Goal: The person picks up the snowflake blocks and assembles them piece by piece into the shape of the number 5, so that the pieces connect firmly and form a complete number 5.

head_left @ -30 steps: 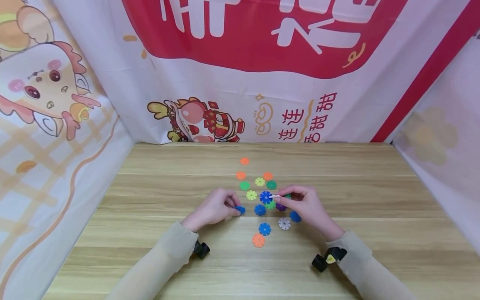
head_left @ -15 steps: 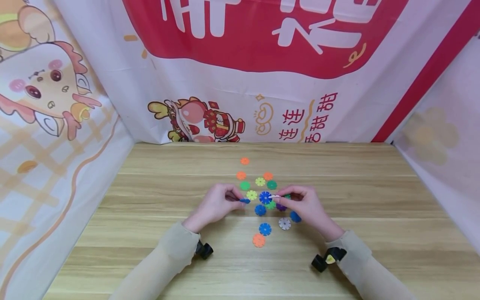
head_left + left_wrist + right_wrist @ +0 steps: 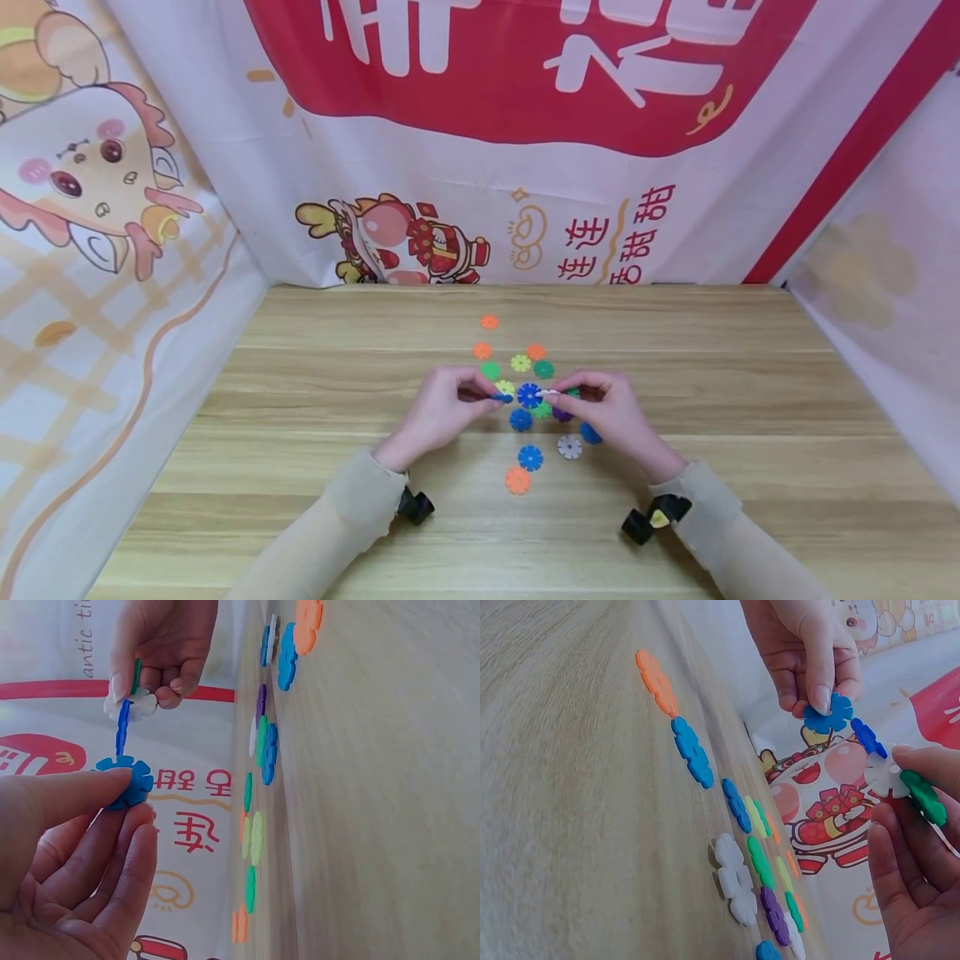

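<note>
My left hand [image 3: 441,417] pinches a bright blue snowflake disc [image 3: 139,784] between thumb and fingers, above the table. Facing it, my right hand [image 3: 613,410] grips a white snowflake disc [image 3: 880,777] that has a dark blue disc [image 3: 868,738] joined on one side and a green disc [image 3: 925,798] on the other. The dark blue disc points toward the left hand, its free edge right beside the bright blue one in both wrist views. Fingers of the right hand partly cover the white disc.
Loose discs lie below and around the hands on the wooden table [image 3: 300,400]: several orange, such as one orange disc [image 3: 517,480], plus blue ones [image 3: 529,457], a white one [image 3: 569,447], yellow and green ones. A printed cloth [image 3: 450,150] hangs behind the table.
My left hand has lifted the bright blue disc off the table and carried it right, up to the joined discs. The right hand has stayed almost still, keeping its grip.
</note>
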